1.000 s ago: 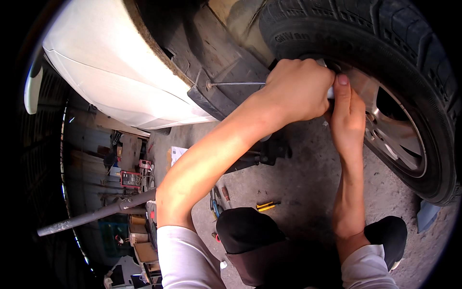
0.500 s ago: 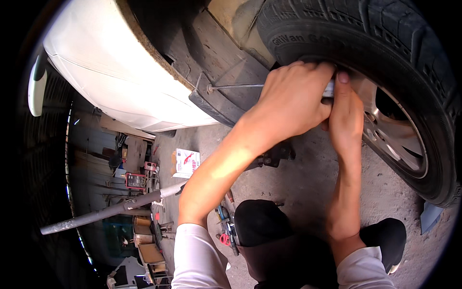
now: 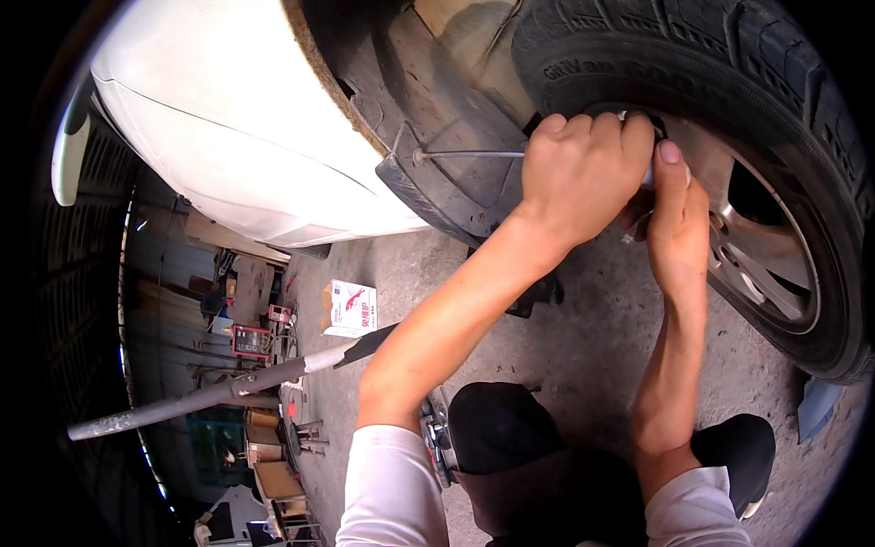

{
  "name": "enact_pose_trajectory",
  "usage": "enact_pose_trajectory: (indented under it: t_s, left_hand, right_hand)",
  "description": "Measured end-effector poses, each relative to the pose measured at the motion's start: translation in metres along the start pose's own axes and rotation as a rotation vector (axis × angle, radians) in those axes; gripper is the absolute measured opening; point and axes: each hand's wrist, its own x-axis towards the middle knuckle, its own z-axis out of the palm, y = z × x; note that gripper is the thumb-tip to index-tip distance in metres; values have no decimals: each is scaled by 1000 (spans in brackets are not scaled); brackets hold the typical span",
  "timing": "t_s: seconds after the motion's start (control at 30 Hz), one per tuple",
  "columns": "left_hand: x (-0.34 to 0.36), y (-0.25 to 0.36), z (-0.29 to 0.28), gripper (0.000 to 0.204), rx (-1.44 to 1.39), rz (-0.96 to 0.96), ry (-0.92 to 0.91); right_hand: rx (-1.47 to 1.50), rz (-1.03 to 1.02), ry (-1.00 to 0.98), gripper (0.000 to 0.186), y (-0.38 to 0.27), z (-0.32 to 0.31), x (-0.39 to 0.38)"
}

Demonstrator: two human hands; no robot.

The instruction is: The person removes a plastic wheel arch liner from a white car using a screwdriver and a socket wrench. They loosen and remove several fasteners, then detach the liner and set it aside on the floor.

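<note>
Item: one small pale piece (image 3: pixel 649 175), mostly hidden, located between the two hands and in front of the spoked metal wheel rim (image 3: pixel 791 260). Right hand (image 3: pixel 678 208): thumb pointing up, fingers closed around the pale piece. Left hand (image 3: pixel 583 178): knuckles uppermost, fingers curled beside the same piece; what they gripped, if anything, could not be told. Thin metal rod (image 3: pixel 474 154): ran from the dark wheel-arch liner (image 3: pixel 433 196) to behind the left hand, its far end hidden. Black tyre (image 3: pixel 629 68): upright around the rim, raised lettering on its sidewall. White vehicle body (image 3: pixel 237 128): upper left, above the floor. Concrete floor (image 3: pixel 592 356): grey, stained, below the hands. White box with red print (image 3: pixel 350 308): on the floor, left of the left forearm. Long dark pole (image 3: pixel 219 392): slanted at left, one end passing behind that forearm. Metal tools (image 3: pixel 439 447): beside the person's black-clad left knee (image 3: pixel 501 424), partly covered. Blue-grey piece (image 3: pixel 815 410): on the floor, below the tyre.
</note>
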Motion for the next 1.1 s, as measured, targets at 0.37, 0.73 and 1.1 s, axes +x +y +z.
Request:
enact_pose_trajectory:
  t_s: [0.37, 0.73, 1.1]
  left_hand:
    - [65, -27, -34, 29, -760, -216, -1303]
    - [-9, -3, -27, 42, -115, 75, -215]
    - [27, -39, -69, 40, -792, -193, -861]
  right_hand:
    - [57, -47, -151, 49, -3, -10, 3]
    - [-69, -44, 95, 46, -1, 0, -14]
    - [320, -85, -230, 24, 1, -13, -6]
